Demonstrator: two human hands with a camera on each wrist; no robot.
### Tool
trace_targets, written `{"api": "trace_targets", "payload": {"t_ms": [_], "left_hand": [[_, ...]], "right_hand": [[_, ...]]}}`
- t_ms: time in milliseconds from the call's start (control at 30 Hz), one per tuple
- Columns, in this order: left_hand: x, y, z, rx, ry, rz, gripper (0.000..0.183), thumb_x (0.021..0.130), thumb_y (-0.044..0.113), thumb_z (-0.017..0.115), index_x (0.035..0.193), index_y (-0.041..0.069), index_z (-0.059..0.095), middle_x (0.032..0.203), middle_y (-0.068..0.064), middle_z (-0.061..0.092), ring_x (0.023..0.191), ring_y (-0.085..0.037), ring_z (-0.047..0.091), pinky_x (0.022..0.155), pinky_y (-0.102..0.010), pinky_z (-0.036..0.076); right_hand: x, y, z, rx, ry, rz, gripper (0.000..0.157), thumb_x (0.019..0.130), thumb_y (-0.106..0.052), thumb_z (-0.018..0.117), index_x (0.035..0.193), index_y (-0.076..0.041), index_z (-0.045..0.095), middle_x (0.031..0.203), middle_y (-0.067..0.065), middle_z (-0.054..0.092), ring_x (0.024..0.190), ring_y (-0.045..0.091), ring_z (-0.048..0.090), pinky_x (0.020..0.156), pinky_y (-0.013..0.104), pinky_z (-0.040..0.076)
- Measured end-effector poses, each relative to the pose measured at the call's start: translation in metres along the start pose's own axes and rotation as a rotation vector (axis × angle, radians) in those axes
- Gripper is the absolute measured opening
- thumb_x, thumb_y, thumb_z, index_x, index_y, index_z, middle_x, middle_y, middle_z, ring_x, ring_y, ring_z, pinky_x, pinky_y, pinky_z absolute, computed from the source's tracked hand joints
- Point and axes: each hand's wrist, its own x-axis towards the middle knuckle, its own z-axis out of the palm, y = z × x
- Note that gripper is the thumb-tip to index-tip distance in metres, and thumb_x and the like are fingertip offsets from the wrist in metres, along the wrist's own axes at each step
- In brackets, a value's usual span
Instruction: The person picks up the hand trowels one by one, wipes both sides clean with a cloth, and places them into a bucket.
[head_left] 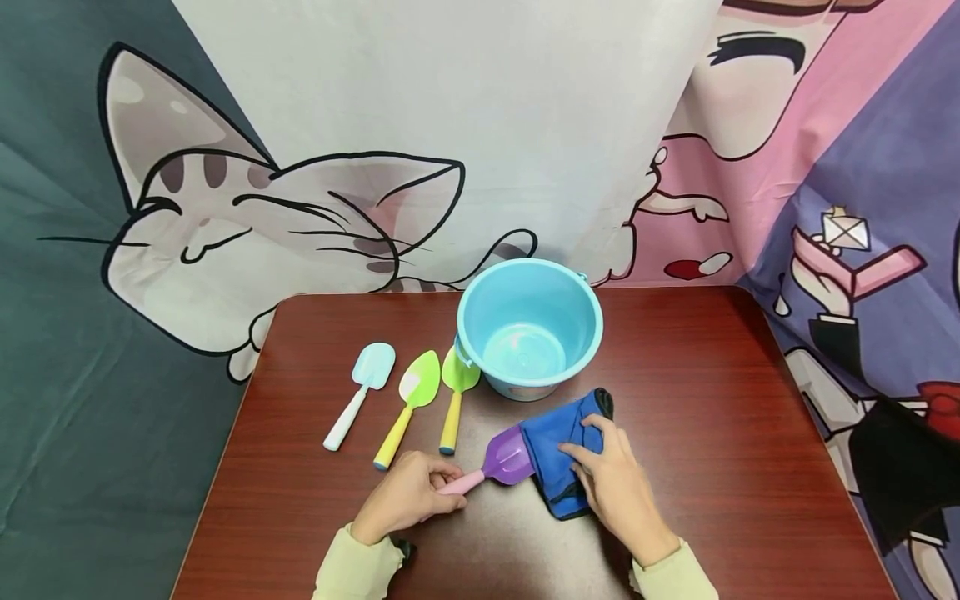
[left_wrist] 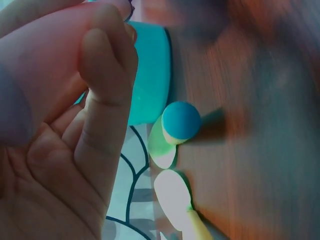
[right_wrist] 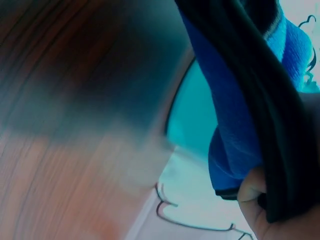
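My left hand (head_left: pixel 408 493) grips the pink handle of a toy shovel (head_left: pixel 507 457) with a purple blade. In the left wrist view the handle (left_wrist: pixel 42 65) lies between thumb and fingers, large and close. A blue cloth (head_left: pixel 553 454) with black edging, folded, covers the tip of the blade. My right hand (head_left: pixel 621 493) holds this cloth from the right side; its thumb and fingers pinch the fabric. Up close in the right wrist view, the cloth (right_wrist: pixel 232 125) hides most of that hand, and the shovel cannot be seen there.
Behind the hands stands a light blue bucket (head_left: pixel 528 329) near the table's back edge. To its left lie a green trowel (head_left: pixel 459 375) with a yellow handle, partly behind the bucket, another like it (head_left: pixel 420 379), and a pale blue shovel (head_left: pixel 372 367). A printed curtain (head_left: pixel 487 100) hangs behind.
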Motion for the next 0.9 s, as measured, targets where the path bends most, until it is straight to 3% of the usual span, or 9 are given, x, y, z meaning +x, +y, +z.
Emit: {"api": "trace_targets", "payload": {"t_ms": [167, 300, 367, 433, 500, 633, 800, 900], "left_hand": [[0.001, 0.0, -0.003, 0.003, 0.018, -0.015, 0.016, 0.076, 0.016, 0.088, 0.086, 0.018, 0.076, 0.065, 0.012, 0.064, 0.054, -0.002, 0.056, 0.05, -0.023, 0.046], [0.003, 0.001, -0.002, 0.056, 0.029, -0.008, 0.016, 0.075, 0.017, 0.088, 0.084, 0.019, 0.075, 0.063, 0.014, 0.062, 0.055, -0.002, 0.056, 0.051, -0.023, 0.046], [0.004, 0.002, -0.001, 0.07, 0.028, -0.006, 0.016, 0.075, 0.018, 0.088, 0.084, 0.019, 0.076, 0.063, 0.014, 0.062, 0.055, -0.002, 0.056, 0.051, -0.022, 0.045], [0.004, 0.002, 0.0, 0.08, 0.027, -0.006, 0.016, 0.075, 0.018, 0.088, 0.084, 0.019, 0.076, 0.062, 0.015, 0.061, 0.055, -0.001, 0.055, 0.05, -0.022, 0.045], [0.005, 0.002, 0.001, 0.084, 0.03, -0.006, 0.016, 0.074, 0.019, 0.088, 0.085, 0.018, 0.076, 0.062, 0.015, 0.061, 0.054, -0.001, 0.055, 0.05, -0.022, 0.044], [0.006, 0.002, 0.003, 0.098, 0.044, -0.009, 0.016, 0.074, 0.018, 0.088, 0.085, 0.018, 0.076, 0.061, 0.015, 0.06, 0.053, 0.0, 0.054, 0.049, -0.022, 0.044], [0.008, 0.002, 0.007, 0.12, 0.048, 0.006, 0.015, 0.074, 0.019, 0.087, 0.084, 0.021, 0.076, 0.063, 0.017, 0.061, 0.056, 0.001, 0.055, 0.052, -0.022, 0.046], [0.009, 0.004, 0.008, 0.128, 0.05, 0.035, 0.014, 0.074, 0.019, 0.087, 0.084, 0.022, 0.076, 0.066, 0.019, 0.062, 0.06, 0.002, 0.055, 0.056, -0.021, 0.047]], "right_hand": [[-0.001, 0.007, -0.007, 0.008, 0.104, 0.014, 0.031, 0.077, -0.003, 0.082, 0.102, -0.021, 0.079, 0.128, 0.02, 0.053, 0.105, 0.038, 0.054, 0.05, 0.034, 0.046], [-0.002, 0.005, -0.01, 0.044, 0.127, -0.006, 0.031, 0.078, -0.004, 0.081, 0.104, -0.02, 0.078, 0.13, 0.021, 0.052, 0.108, 0.039, 0.053, 0.055, 0.036, 0.048], [-0.002, 0.002, -0.011, 0.077, 0.119, -0.017, 0.028, 0.082, -0.006, 0.078, 0.106, -0.02, 0.078, 0.131, 0.021, 0.051, 0.111, 0.04, 0.052, 0.063, 0.04, 0.05], [-0.002, -0.001, -0.012, 0.119, 0.112, -0.026, 0.018, 0.092, -0.014, 0.072, 0.108, -0.019, 0.077, 0.132, 0.022, 0.05, 0.115, 0.04, 0.05, 0.074, 0.046, 0.049], [-0.002, -0.005, -0.014, 0.158, 0.106, -0.031, 0.019, 0.101, -0.026, 0.061, 0.11, -0.02, 0.077, 0.133, 0.022, 0.05, 0.119, 0.04, 0.048, 0.084, 0.048, 0.045], [0.0, -0.013, -0.018, 0.237, 0.116, -0.075, 0.036, 0.107, -0.038, 0.044, 0.114, -0.021, 0.076, 0.135, 0.019, 0.049, 0.122, 0.036, 0.047, 0.094, 0.039, 0.038], [0.002, -0.026, -0.018, 0.334, 0.133, -0.17, 0.031, 0.107, -0.033, 0.047, 0.117, -0.022, 0.074, 0.136, 0.017, 0.05, 0.123, 0.031, 0.047, 0.096, 0.024, 0.035], [0.003, -0.033, -0.014, 0.371, 0.122, -0.212, 0.03, 0.107, -0.031, 0.048, 0.119, -0.023, 0.074, 0.138, 0.017, 0.049, 0.124, 0.029, 0.047, 0.098, 0.022, 0.036]]}}
